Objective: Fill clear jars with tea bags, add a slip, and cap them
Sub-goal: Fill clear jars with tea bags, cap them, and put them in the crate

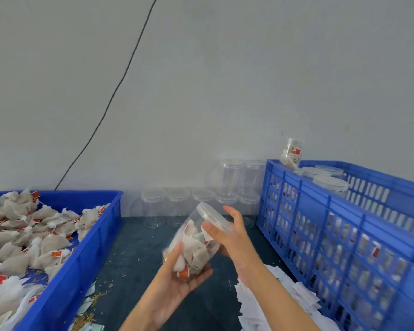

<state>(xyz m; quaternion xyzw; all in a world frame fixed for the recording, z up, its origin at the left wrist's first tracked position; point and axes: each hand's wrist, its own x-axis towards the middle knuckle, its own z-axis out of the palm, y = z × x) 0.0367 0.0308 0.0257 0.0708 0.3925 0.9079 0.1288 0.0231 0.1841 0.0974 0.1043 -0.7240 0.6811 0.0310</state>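
Note:
A clear jar (193, 247) packed with tea bags is tilted in mid-air over the dark table, its mouth pointing up and right. My left hand (177, 280) cups and grips its base from below. My right hand (230, 232) holds the clear lid (214, 217) on the jar's mouth, fingers curled round its rim. Loose tea bags (29, 232) with red tags fill the blue tray (81, 266) on the left. Paper slips (268, 299) lie scattered at the lower right.
Several empty capped jars (201, 206) stand stacked against the grey wall at the back. A tall blue crate (344, 235) on the right holds filled jars, with one filled jar (290, 154) perched on its back corner. A black cable runs up the wall.

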